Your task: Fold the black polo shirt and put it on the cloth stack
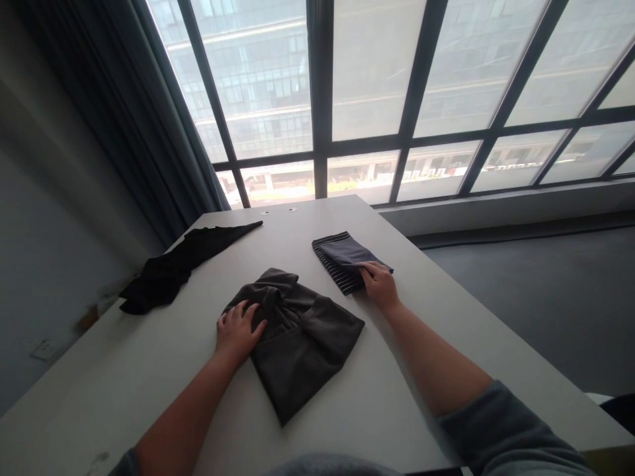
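A crumpled dark grey garment (310,337) lies on the white table (397,403) in front of me. My left hand (241,330) rests on its left edge with the fingers spread. To the right and farther back are folded cloths: a blue-grey cloth (342,251) on top of a black one with white stripes (336,272). My right hand (378,283) pinches the near right corner of the blue-grey cloth between thumb and fingers.
A black garment (171,271) lies loosely spread along the table's left edge. Beyond the far edge stand tall windows, with a dark curtain (149,132) at the left. Grey floor shows to the right.
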The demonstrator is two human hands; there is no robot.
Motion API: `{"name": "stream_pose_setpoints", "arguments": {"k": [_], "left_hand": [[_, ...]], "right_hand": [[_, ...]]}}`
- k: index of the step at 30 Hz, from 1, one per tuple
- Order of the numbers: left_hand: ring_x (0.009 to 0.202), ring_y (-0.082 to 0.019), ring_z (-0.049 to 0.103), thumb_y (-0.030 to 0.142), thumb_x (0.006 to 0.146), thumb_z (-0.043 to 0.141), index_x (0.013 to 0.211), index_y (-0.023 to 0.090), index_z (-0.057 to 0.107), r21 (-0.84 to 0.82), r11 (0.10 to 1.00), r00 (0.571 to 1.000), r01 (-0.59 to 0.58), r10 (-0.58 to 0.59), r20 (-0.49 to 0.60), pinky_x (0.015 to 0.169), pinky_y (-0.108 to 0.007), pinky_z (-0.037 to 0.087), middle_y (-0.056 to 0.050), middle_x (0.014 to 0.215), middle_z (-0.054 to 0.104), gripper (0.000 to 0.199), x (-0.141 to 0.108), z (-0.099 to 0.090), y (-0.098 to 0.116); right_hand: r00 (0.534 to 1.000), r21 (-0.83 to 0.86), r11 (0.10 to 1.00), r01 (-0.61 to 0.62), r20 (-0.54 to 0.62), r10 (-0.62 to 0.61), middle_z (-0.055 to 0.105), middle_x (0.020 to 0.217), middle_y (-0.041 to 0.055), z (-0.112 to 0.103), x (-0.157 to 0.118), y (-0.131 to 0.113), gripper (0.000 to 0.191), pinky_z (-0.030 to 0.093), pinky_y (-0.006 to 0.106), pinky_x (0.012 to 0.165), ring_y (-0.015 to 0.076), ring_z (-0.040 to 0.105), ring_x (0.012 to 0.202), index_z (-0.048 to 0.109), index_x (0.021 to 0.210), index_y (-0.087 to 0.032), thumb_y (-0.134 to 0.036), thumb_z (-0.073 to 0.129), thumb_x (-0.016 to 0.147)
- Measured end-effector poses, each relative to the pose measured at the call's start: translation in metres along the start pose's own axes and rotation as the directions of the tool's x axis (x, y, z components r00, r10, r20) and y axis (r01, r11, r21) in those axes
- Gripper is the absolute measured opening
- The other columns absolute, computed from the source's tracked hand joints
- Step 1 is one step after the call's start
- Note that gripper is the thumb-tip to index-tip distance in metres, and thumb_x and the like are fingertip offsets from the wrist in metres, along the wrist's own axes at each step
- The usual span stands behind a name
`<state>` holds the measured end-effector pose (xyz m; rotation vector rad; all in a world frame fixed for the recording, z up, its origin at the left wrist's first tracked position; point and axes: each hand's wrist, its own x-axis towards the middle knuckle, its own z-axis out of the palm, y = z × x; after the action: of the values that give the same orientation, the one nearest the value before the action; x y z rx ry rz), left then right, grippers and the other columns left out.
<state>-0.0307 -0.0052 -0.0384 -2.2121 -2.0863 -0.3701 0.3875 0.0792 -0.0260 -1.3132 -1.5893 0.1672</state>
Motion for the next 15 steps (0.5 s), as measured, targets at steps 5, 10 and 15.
{"name": "stream_pose_setpoints", "arguments": {"k": [5,10,15], "left_hand": [[0.140,-0.034,0.052,0.049,0.099,0.057,0.142,0.032,0.065,0.024,1.000,0.999,0.017,-0.018,0.039,0.117,-0.055,0.036,-0.013,0.157,0.054,0.047,0.001,-0.005,0.000],[0.141,-0.037,0.052,0.043,0.098,0.061,0.134,0.029,0.070,-0.054,0.993,0.995,0.102,-0.101,0.023,0.121,-0.068,0.027,-0.015,0.154,0.057,0.039,0.000,-0.016,0.018],[0.140,-0.033,0.053,0.033,0.101,0.056,0.125,0.027,0.070,-0.270,0.950,0.968,-0.158,0.095,-0.231,0.123,-0.071,0.023,-0.012,0.147,0.062,0.028,-0.015,-0.030,0.071]], "right_hand": [[0.975,0.284,0.938,-0.200,-0.036,0.219,0.079,0.114,0.0102,-0.008,-0.004,-0.008,0.040,0.051,0.044,0.107,0.0279,0.070,0.110,0.081,0.108,-0.020,-0.050,0.061,0.092],[0.911,0.582,0.742,-0.332,-0.008,0.413,0.081,0.109,0.0089,-0.014,0.004,-0.015,0.044,0.054,0.042,0.104,0.0269,0.072,0.105,0.081,0.108,-0.017,-0.052,0.073,0.084],[0.839,0.748,0.650,-0.131,-0.265,0.475,0.082,0.101,0.0048,-0.033,0.013,-0.048,0.041,0.058,0.042,0.098,0.0246,0.074,0.099,0.081,0.106,-0.018,-0.050,0.079,0.080]]}}
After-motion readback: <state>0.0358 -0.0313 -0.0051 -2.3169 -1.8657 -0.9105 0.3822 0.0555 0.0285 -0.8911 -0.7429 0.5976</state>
